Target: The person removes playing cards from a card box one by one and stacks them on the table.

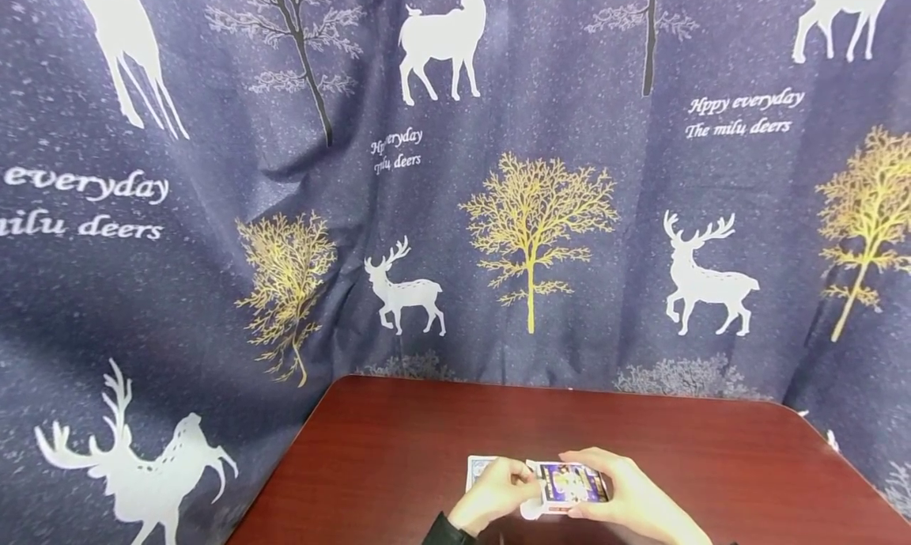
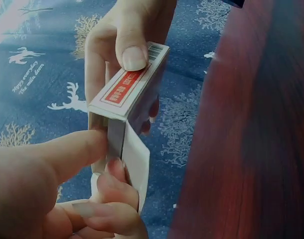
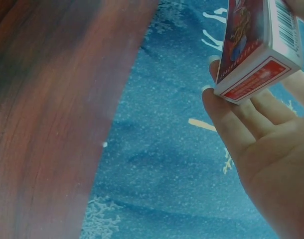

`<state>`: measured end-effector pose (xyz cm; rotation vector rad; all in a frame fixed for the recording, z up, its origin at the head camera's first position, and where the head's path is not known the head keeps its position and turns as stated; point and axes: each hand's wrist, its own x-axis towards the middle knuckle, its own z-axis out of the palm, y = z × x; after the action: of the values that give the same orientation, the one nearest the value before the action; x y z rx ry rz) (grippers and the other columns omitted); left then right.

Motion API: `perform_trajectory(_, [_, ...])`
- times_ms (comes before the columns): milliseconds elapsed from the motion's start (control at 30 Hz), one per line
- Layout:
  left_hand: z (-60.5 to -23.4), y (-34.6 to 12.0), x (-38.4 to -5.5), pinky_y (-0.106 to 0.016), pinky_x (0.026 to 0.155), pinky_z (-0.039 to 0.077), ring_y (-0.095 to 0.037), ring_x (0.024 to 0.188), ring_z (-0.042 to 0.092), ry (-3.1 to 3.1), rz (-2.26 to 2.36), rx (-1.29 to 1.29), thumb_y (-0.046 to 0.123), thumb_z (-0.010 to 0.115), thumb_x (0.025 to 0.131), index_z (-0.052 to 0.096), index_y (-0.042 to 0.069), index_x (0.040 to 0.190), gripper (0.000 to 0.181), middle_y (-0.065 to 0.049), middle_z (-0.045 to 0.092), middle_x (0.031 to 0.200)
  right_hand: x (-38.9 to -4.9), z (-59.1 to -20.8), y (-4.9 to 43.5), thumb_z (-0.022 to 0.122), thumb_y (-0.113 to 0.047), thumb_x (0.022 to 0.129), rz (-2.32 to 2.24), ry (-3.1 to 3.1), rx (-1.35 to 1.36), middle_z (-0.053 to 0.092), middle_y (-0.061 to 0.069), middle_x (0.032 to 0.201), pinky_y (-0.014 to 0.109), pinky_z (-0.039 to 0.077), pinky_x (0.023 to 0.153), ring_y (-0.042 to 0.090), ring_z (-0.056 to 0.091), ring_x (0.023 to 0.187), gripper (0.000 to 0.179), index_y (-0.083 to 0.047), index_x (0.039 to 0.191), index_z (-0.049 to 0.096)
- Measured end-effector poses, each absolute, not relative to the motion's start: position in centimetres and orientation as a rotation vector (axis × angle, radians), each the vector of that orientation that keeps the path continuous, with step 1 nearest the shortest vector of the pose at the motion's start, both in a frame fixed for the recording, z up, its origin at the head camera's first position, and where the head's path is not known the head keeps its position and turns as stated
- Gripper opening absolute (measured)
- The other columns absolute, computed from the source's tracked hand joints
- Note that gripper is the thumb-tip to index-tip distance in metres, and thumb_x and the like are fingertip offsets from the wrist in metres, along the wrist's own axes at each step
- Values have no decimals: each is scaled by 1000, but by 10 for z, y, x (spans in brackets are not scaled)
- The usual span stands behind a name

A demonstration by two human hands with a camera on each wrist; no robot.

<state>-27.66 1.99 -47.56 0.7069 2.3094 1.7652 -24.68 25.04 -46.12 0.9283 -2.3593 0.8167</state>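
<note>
A playing-card box (image 1: 572,483) with a purple picture face is held above the table by my right hand (image 1: 629,493), fingers on one long edge and thumb on the other. The right wrist view shows its red label and barcode on the box's narrow sides (image 3: 259,78). My left hand (image 1: 498,493) is at the box's left end. In the left wrist view, a white flap (image 2: 137,162) stands out from that end, and the fingers of my left hand (image 2: 47,174) pinch around the end beside it. What lies inside the box is mostly hidden.
A pale card or stack with a blue pattern (image 1: 478,467) lies on the reddish-brown table (image 1: 398,434), partly behind my left hand. A dark blue curtain (image 1: 569,118) with deer and trees hangs behind the table's far edge and left side.
</note>
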Motion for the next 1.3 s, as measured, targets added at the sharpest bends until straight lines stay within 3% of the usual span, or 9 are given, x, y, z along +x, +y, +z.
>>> perform_trajectory(300, [-474,17,-278,-19,43,19,-1,44,27,2198,1803,726,1,65,76,57,-16,69,20,11,42,51,-247,-461,254,83,-36,71,844,-2355,960,68,-9,111,18,46,77,3,60,94,56,-25,122,62])
perform_trajectory(633, [-476,14,-281,-20,43,31,-3,45,35,2187,1798,704,2,62,81,63,-15,76,18,7,45,55,-245,-461,256,83,-37,71,851,-2373,896,68,-10,109,20,47,76,2,59,92,54,-27,121,63])
perform_trajectory(1067, [-473,6,-285,-19,49,28,-3,51,37,2169,1811,733,5,60,80,60,-16,79,21,7,44,58,-246,-459,258,83,-33,73,930,-2369,902,68,-9,108,20,47,75,2,60,90,51,-24,119,64])
perform_trajectory(1300, [-472,9,-285,-17,53,33,-2,56,42,2109,1884,741,1,67,79,66,-17,86,19,7,49,62,-246,-459,257,83,-37,72,867,-2365,886,68,-11,109,20,47,76,2,60,93,52,-28,119,63])
